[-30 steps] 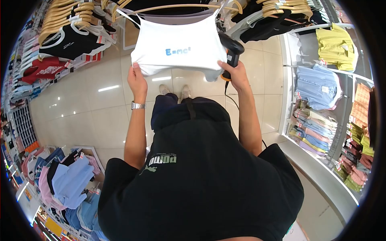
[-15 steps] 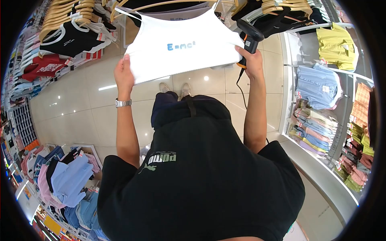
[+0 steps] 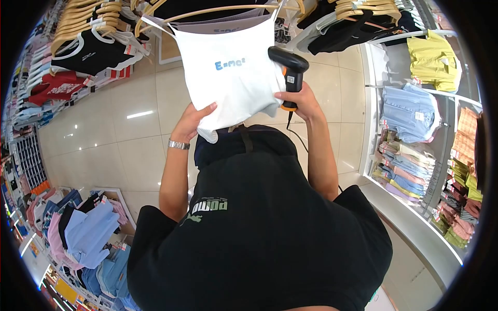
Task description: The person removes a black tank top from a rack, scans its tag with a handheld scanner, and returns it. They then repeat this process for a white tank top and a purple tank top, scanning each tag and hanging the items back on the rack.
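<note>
A white strappy top (image 3: 228, 78) with blue lettering hangs from a wooden hanger (image 3: 218, 9) at the top centre. Its lower left edge is bunched in my left hand (image 3: 193, 120), thumb on the cloth; a silver watch (image 3: 179, 144) circles that wrist. My right hand (image 3: 302, 102) is closed around a black and orange handheld scanner (image 3: 291, 78) and also pinches the right edge of the top. The scanner's head lies over the right side of the top, and its cable runs down beside my right forearm.
Wooden hangers with black tops (image 3: 91, 52) are at upper left, with more black garments (image 3: 353, 36) at upper right. Shelves on the right hold a blue shirt (image 3: 410, 111) and folded clothes. Blue and pink clothes (image 3: 93, 228) lie at lower left.
Both hands have come closer together and lower, towards my body. The top was stretched wide and now sags in folds. The scanner has moved left and down, over the cloth.
</note>
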{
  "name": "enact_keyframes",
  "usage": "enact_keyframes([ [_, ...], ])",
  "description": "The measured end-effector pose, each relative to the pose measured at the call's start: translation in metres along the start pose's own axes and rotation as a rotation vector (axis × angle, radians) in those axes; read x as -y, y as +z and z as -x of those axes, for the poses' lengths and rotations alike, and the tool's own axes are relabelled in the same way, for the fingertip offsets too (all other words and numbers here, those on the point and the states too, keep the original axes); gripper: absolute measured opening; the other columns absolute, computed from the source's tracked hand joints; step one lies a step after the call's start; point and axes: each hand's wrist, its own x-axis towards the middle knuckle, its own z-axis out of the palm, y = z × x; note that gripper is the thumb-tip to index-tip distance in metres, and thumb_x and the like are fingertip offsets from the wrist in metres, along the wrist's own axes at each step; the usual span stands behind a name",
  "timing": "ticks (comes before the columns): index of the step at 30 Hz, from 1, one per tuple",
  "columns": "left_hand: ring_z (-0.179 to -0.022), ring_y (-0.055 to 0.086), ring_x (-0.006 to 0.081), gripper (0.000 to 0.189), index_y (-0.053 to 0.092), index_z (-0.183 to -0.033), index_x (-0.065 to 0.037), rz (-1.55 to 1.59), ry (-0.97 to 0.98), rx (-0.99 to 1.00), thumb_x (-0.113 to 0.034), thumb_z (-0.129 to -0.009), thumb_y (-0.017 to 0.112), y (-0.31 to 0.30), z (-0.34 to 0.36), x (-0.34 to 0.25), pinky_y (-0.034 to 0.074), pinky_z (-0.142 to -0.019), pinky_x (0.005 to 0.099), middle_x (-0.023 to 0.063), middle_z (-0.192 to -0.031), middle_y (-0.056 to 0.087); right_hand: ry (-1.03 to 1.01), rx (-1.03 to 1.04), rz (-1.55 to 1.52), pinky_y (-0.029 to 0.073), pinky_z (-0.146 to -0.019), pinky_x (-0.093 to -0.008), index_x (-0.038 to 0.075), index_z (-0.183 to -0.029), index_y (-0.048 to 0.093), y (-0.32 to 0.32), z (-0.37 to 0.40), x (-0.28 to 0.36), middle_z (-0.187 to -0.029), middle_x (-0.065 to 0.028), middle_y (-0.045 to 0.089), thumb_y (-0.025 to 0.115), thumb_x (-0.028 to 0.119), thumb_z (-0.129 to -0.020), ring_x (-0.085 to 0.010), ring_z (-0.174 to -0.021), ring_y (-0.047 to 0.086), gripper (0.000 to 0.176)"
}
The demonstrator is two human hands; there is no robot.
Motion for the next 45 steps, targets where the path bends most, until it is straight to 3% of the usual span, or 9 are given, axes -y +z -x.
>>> enact_keyframes([
  [8, -0.128, 0.051, 0.0192, 0.053, 0.043, -0.14, 0.008, 0.189, 0.152, -0.13, -0.03, -0.104, 0.054, -0.038, -0.008, 0.014, 0.038, -0.111, 0.0371, 0.0127, -0.139, 0.053, -0.089, -0.218, -0.071, 0.055, -0.082, -0.0325, -0.006, -0.111, 0.06, -0.016, -0.006, -0.008, -0.101, -0.0106, 0.068, 0.079, 0.0, -0.077, -0.0179, -0.089, 0.067, 0.039],
  [18, -0.11, 0.061, 0.0169, 0.051, 0.056, -0.127, 0.01, -0.005, 0.216, -0.359, -0.035, -0.104, 0.054, -0.053, -0.012, 0.006, 0.047, -0.095, 0.0312, 0.0131, -0.122, 0.065, -0.191, -0.35, 0.017, 0.052, -0.072, -0.0304, -0.002, -0.096, 0.061, -0.031, -0.016, 0.0, -0.089, -0.0062, 0.064, 0.081, 0.003, -0.076, -0.0146, -0.077, 0.063, 0.029],
  [25, -0.1, 0.064, 0.0138, 0.04, 0.063, -0.121, 0.006, -0.264, 0.29, -0.324, -0.026, -0.097, 0.066, -0.014, -0.029, 0.016, 0.05, -0.086, 0.0285, 0.0099, -0.111, 0.069, -0.263, -0.287, 0.207, 0.046, -0.053, -0.0261, 0.0, -0.099, 0.062, 0.034, -0.004, 0.007, -0.077, 0.0002, 0.059, 0.085, 0.012, -0.076, -0.0083, -0.062, 0.055, 0.035],
  [30, -0.108, 0.061, 0.0162, 0.051, 0.058, -0.128, 0.002, -0.292, 0.252, 0.008, -0.019, -0.085, 0.079, 0.031, -0.042, 0.006, 0.049, -0.093, 0.0323, 0.0101, -0.12, 0.066, -0.251, -0.133, 0.215, 0.04, -0.048, -0.0249, -0.001, -0.111, 0.06, 0.079, 0.001, 0.017, -0.077, 0.0012, 0.058, 0.082, 0.01, -0.079, -0.0059, -0.059, 0.052, 0.04],
  [32, -0.111, 0.06, 0.016, 0.06, 0.053, -0.133, 0.0, -0.171, 0.418, 0.084, -0.014, -0.082, 0.081, 0.047, -0.052, 0.016, 0.049, -0.094, 0.0328, 0.0098, -0.125, 0.062, -0.17, -0.075, 0.18, 0.044, -0.054, -0.0254, 0.0, -0.107, 0.06, 0.088, -0.002, 0.021, -0.08, 0.0004, 0.06, 0.081, 0.011, -0.08, -0.0072, -0.064, 0.055, 0.037],
  [36, -0.113, 0.059, 0.0155, 0.064, 0.05, -0.133, -0.001, -0.212, 0.252, 0.103, -0.014, -0.08, 0.083, 0.054, -0.054, 0.003, 0.048, -0.096, 0.0317, 0.0076, -0.127, 0.06, -0.153, 0.102, 0.165, 0.049, -0.063, -0.0265, 0.0, -0.105, 0.062, 0.085, -0.009, 0.018, -0.088, -0.0029, 0.063, 0.078, 0.011, -0.081, -0.0101, -0.075, 0.058, 0.031],
  [40, -0.109, 0.061, 0.0165, 0.047, 0.046, -0.139, 0.0, 0.136, 0.189, 0.084, -0.012, -0.097, 0.063, 0.055, -0.058, 0.01, 0.052, -0.093, 0.0329, 0.0087, -0.127, 0.061, -0.183, 0.09, 0.111, 0.054, -0.066, -0.0287, -0.002, -0.108, 0.062, 0.07, -0.007, 0.028, -0.092, -0.0043, 0.066, 0.075, 0.011, -0.082, -0.0124, -0.083, 0.065, 0.032],
  [41, -0.11, 0.061, 0.0165, 0.043, 0.045, -0.139, 0.002, 0.132, 0.155, 0.066, -0.018, -0.103, 0.055, 0.053, -0.056, 0.009, 0.052, -0.093, 0.0329, 0.0103, -0.128, 0.061, -0.116, 0.09, 0.186, 0.059, -0.079, -0.0338, -0.003, -0.114, 0.057, 0.061, -0.009, 0.029, -0.096, -0.0089, 0.067, 0.072, 0.005, -0.085, -0.0221, -0.096, 0.07, 0.034],
  [45, -0.112, 0.061, 0.0186, 0.043, 0.044, -0.139, 0.003, 0.271, 0.142, 0.053, -0.02, -0.104, 0.052, 0.054, -0.054, 0.002, 0.053, -0.095, 0.0351, 0.0123, -0.129, 0.06, -0.234, -0.018, 0.122, 0.056, -0.069, -0.0291, -0.003, -0.104, 0.06, 0.059, -0.001, 0.028, -0.091, -0.0095, 0.069, 0.075, 0.007, -0.083, -0.0138, -0.077, 0.067, 0.028],
])
